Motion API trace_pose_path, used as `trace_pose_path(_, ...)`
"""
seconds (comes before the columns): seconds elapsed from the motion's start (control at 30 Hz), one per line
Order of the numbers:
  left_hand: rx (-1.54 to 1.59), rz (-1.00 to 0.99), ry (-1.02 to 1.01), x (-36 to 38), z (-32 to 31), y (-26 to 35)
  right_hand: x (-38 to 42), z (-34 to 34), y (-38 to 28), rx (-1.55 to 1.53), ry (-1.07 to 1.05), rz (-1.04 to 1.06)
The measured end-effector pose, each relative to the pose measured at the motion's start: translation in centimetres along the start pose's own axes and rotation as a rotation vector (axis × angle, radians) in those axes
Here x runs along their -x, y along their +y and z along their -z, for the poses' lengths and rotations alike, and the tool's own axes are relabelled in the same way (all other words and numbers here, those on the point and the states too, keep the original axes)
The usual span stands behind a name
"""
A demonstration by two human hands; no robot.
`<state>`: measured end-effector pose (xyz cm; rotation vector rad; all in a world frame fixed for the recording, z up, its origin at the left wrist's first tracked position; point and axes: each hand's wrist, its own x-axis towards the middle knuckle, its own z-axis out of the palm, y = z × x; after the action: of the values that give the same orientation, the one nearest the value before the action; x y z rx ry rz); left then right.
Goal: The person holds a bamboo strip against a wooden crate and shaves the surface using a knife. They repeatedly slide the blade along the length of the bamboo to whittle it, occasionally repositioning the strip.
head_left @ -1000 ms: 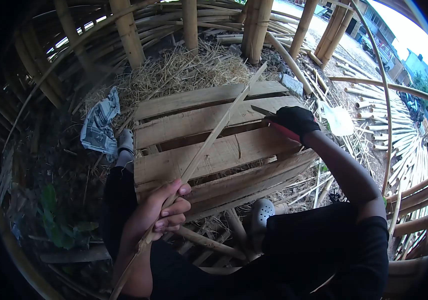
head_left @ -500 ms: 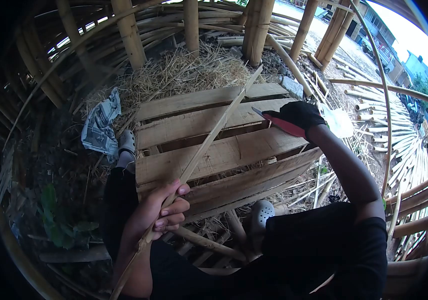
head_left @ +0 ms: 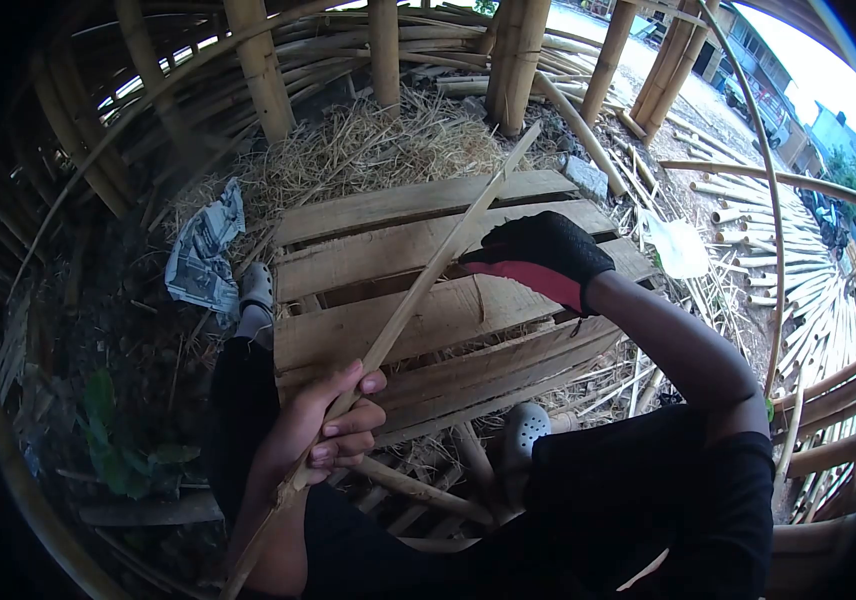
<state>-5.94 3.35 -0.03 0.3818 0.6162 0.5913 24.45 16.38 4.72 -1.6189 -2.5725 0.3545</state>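
Note:
My bare left hand (head_left: 346, 418) is closed around the lower part of a long bamboo strip (head_left: 428, 272). The strip slants up and away over a slatted wooden crate (head_left: 378, 325), and its tail runs down along my forearm. My right hand (head_left: 548, 255), in a black and red glove, is closed on a knife just right of the strip's middle. The gloved fingers hide most of the knife; its tip side points at the strip. Between the crate's slats, dark gaps show.
Straw (head_left: 378, 145) lies heaped beyond the crate, below bamboo posts (head_left: 518, 65). Crumpled newspaper (head_left: 206, 255) rests at the left, near my shoe. A white plastic sheet (head_left: 676, 245) and many cut bamboo poles (head_left: 808, 310) spread at the right.
My right hand has moved left with the knife, from the crate's right side to close beside the strip. My left hand and the strip have barely shifted.

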Motion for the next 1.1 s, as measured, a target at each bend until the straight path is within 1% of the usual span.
trace_pose_path(0.1,0.014,-0.02,-0.042,0.1,0.0,-0.1,-0.5,-0.3,-0.5,-0.022,0.021,-0.03)
trace_pose_path(0.17,0.006,-0.031,-0.067,0.1,0.0,-0.1,-1.0,-0.6,-0.3,-0.279,0.088,0.078)
trace_pose_path(0.2,0.013,-0.033,-0.074,0.1,-0.1,-0.2,-1.0,-0.6,-0.3,-0.279,0.089,0.078)
trace_pose_path(0.27,0.02,-0.036,-0.079,0.1,-0.1,-0.2,-0.9,-0.1,-1.1,-0.462,-0.028,-0.095)
trace_pose_path(0.3,0.03,-0.037,-0.083,0.1,0.0,-0.3,-1.0,-0.4,-0.9,-0.463,-0.029,-0.096)
trace_pose_path(0.37,0.039,-0.039,-0.087,0.1,0.2,-0.3,-1.4,-1.1,-0.2,-0.447,0.006,0.009)
trace_pose_path(0.4,0.06,-0.044,-0.097,0.1,0.3,-0.3,-1.5,-1.3,0.0,-0.447,0.006,0.01)
trace_pose_path(0.47,0.082,-0.051,-0.108,0.3,0.4,-0.1,-1.8,-1.3,0.3,-0.464,0.022,-0.159)
trace_pose_path(0.5,0.124,-0.067,-0.13,0.5,0.4,0.1,-1.9,-1.3,0.5,-0.463,0.021,-0.158)
trace_pose_path(0.57,0.166,-0.086,-0.154,0.8,0.7,0.3,-1.9,-1.1,1.1,-0.524,0.169,-0.101)
trace_pose_path(0.6,0.261,-0.102,-0.169,0.9,0.9,0.4,-1.8,-0.9,1.3,-0.523,0.169,-0.099)
trace_pose_path(0.63,0.356,-0.119,-0.184,1.0,1.1,0.5,-1.7,-0.5,1.4,-0.612,0.197,-0.132)
trace_pose_path(0.67,0.358,-0.121,-0.184,1.0,1.3,0.6,-1.5,0.0,1.5,-0.702,0.224,-0.166)
trace_pose_path(0.73,0.383,-0.142,-0.203,1.1,1.7,0.7,-1.2,1.2,1.6,-0.65,0.211,-0.134)
trace_pose_path(0.8,0.396,-0.149,-0.207,1.2,2.0,0.8,-0.5,2.6,1.2,-0.65,0.198,-0.002)
trace_pose_path(0.83,0.406,-0.154,-0.212,1.3,2.1,0.9,0.3,3.7,0.4,-0.561,0.155,0.109)
trace_pose_path(0.87,0.407,-0.155,-0.212,1.3,2.2,0.9,0.8,4.3,0.4,-0.561,0.154,0.11)
trace_pose_path(0.93,0.406,-0.168,-0.209,1.3,2.3,0.9,1.6,5.3,0.4,-0.382,-0.2,0.574)
trace_pose_path(0.97,0.404,-0.17,-0.21,1.3,2.3,1.0,2.3,5.3,-0.3,-0.386,-0.334,0.497)
trace_pose_path(1.0,0.391,-0.172,-0.192,1.3,2.2,1.0,2.3,4.9,-0.4,-0.475,-0.517,0.454)
trace_pose_path(1.07,0.376,-0.174,-0.177,1.3,1.9,1.0,2.2,4.9,-0.2,-0.399,-0.618,0.673)
trace_pose_path(1.1,0.306,-0.171,-0.153,1.3,1.7,1.1,2.0,5.1,0.2,-0.398,-0.616,0.673)
